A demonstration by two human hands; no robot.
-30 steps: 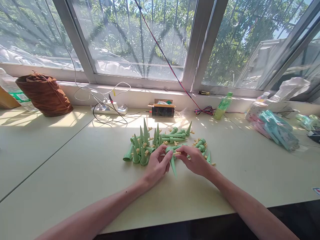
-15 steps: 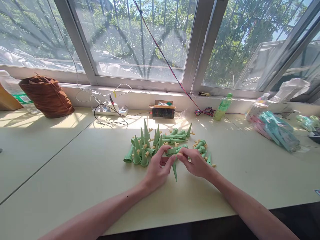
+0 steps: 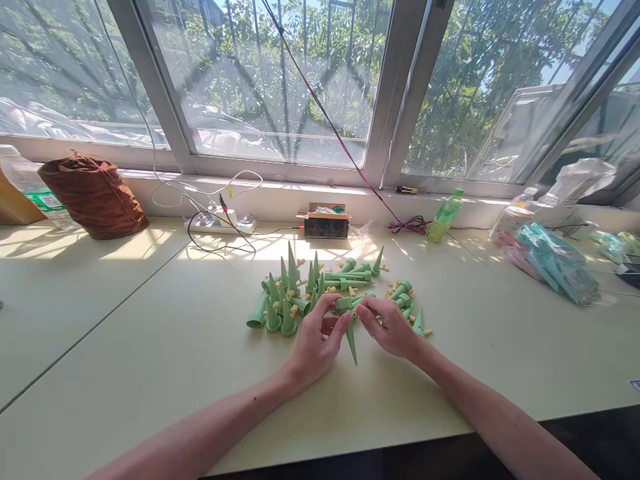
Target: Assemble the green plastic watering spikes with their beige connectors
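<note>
My left hand (image 3: 320,337) is closed around the collar of a green plant watering spike (image 3: 351,341), whose tip points down toward me. Beside that collar, my right hand (image 3: 387,325) pinches with thumb and forefinger; a bit of a small tan valve (image 3: 357,309) shows at the fingertips, mostly hidden. Just beyond my left hand, several more green spikes (image 3: 288,319) stand upright or lie on their sides, many with tan valves in them. A smaller group of spikes (image 3: 401,291) lies past my right hand.
Against the window wall are a brown cloth bag (image 3: 93,197), a power strip (image 3: 220,223) with cables, a small dark display box (image 3: 327,227) and a green bottle (image 3: 445,217). Teal plastic packets (image 3: 557,260) lie at the right. The table's front edge (image 3: 400,442) runs close to me.
My right fingertips have drawn slightly back from the held spike, and a little more of its body shows. The spike's tip has shifted slightly right.
</note>
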